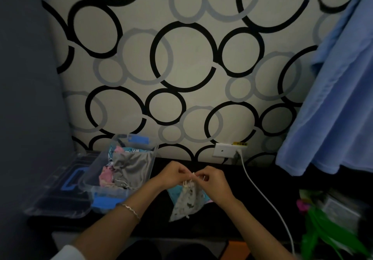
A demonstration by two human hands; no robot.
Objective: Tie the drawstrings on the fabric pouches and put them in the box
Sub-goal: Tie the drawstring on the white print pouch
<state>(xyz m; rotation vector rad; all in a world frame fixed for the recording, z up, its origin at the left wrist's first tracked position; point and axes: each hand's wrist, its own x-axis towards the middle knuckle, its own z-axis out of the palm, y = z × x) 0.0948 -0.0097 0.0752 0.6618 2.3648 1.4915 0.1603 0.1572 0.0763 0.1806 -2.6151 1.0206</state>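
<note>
A small white patterned fabric pouch (186,203) hangs over the dark table, held by its gathered neck. My left hand (174,176) and my right hand (212,181) both pinch its white drawstrings (193,177) at the top, fingertips almost touching. Under the pouch lies a light blue pouch (174,192) with a pink edge. A clear plastic box (123,167) with blue latches stands to the left and holds a grey pouch (133,167) and several printed pouches.
The box's clear lid (60,191) with a blue handle lies at far left. A white cable (262,195) runs from a wall socket (225,150) across the table. Blue cloth (331,102) hangs at right. Green and pink items (323,229) sit at lower right.
</note>
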